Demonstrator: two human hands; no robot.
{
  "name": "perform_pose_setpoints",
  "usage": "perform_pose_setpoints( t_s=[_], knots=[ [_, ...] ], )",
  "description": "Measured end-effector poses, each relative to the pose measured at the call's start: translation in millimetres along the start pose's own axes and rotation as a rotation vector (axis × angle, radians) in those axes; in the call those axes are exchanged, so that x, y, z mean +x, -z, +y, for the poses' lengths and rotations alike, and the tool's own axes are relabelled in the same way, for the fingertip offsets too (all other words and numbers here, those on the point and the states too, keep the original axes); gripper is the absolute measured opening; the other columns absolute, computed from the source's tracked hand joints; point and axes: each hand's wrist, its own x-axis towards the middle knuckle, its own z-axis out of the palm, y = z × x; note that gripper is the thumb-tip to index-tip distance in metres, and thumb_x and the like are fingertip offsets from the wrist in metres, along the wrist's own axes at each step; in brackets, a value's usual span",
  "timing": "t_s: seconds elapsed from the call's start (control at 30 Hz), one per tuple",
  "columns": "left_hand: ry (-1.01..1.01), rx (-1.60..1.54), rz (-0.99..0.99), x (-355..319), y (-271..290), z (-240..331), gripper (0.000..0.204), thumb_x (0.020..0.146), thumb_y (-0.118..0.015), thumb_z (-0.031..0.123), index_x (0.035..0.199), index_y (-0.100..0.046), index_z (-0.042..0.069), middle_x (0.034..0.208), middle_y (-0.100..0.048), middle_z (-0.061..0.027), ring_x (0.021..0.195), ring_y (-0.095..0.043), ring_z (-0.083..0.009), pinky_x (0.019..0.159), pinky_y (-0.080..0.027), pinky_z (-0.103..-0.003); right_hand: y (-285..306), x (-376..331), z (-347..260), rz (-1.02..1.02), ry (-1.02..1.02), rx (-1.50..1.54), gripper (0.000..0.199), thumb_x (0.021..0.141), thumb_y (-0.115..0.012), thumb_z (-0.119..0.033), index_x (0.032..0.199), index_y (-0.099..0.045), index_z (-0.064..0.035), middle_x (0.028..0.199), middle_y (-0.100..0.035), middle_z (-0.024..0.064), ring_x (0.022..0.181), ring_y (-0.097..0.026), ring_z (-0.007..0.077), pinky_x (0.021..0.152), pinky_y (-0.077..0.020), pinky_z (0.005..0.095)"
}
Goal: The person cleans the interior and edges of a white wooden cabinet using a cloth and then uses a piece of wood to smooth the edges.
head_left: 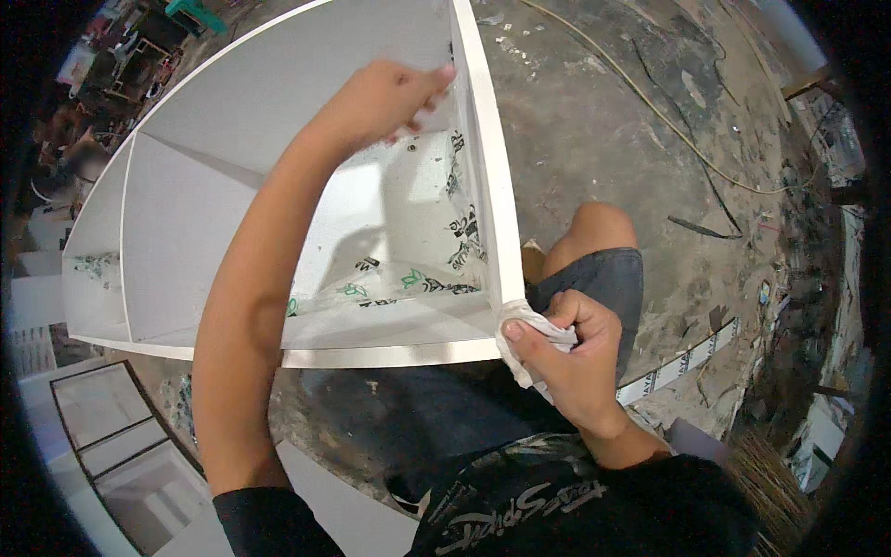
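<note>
Nearest is the person's black shirt [520,506], with pale print across the chest. Just beyond it the right hand [585,357] is closed on a white cloth [536,319], thumb on top and fingers bent behind. The bunched cloth wraps the near right corner of a white cabinet [501,186], touching its edge. Beside that hand are dark shorts [608,278] and a bare knee [594,227], just outside the cabinet's right side.

The cabinet lies with its open side up, split by a divider [186,232] towards the left. The left forearm crosses over it, and the left hand [385,102] is above the far right part of the inside, near the right wall. Its fingers are curled and the thumb points at that wall (they are a little blurred, so I cannot tell whether they touch it or hold anything). Below, see-through film [408,281] with black print and green leaf shapes lines the bottom and side.

At lower left stands a second white unit [121,413] with dark lines between its panels. On the right, a printed strip [682,362] lies on the grey floor [575,130], near a straw broom [770,473]. Further out, a yellowish hose [640,93] curves across the floor near a dark cord [710,227], and a green stool [195,13] shows at the upper left
</note>
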Motion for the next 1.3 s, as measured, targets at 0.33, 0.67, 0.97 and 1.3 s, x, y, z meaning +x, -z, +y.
perform_pose_setpoints(
  t_s=[0.33,0.67,0.97,1.3],
  knots=[
    [0.12,0.542,0.07,-11,68,-123,0.05,0.087,-0.057,0.046,0.109,-0.067,0.003,0.112,-0.064,-0.0208,0.105,-0.061,-0.033,0.091,-0.046,-0.039,-23,107,-22,0.127,0.124,-0.253,0.036,0.073,-0.079,-0.031,0.066,-0.057,-0.0038,0.063,-0.059,0.0036,0.054,-0.051,0.0085,0.048,-0.0399,0.0255],
    [0.108,0.603,-0.117,-23,55,-85,0.052,0.086,-0.058,0.046,0.125,-0.059,0.011,0.128,-0.056,-0.0163,0.118,-0.053,-0.0328,0.1,-0.041,-0.042,-61,300,-62,0.216,0.358,-0.307,0.028,0.072,-0.08,-0.023,0.076,-0.063,-0.0009,0.072,-0.064,0.0093,0.061,-0.057,0.0143,0.057,-0.0463,0.0324],
    [0.078,0.593,-0.127,-12,61,-113,0.057,0.086,-0.054,0.051,0.127,-0.057,0.01,0.128,-0.055,-0.0181,0.12,-0.051,-0.0346,0.103,-0.039,-0.041,-86,380,-63,0.436,0.457,-0.322,0.041,0.064,-0.084,-0.031,0.067,-0.058,0.0004,0.065,-0.06,0.0106,0.06,-0.055,0.0175,0.058,-0.046,0.0361],
    [0.085,0.591,-0.162,-13,57,-109,0.058,0.087,-0.055,0.052,0.128,-0.056,0.011,0.126,-0.057,-0.0176,0.118,-0.053,-0.0336,0.101,-0.041,-0.04,-50,234,-21,0.188,0.473,-0.226,0.036,0.074,-0.077,-0.029,0.062,-0.056,-0.0017,0.059,-0.055,0.0029,0.057,-0.048,0.0111,0.05,-0.0402,0.0335]
  ],
)
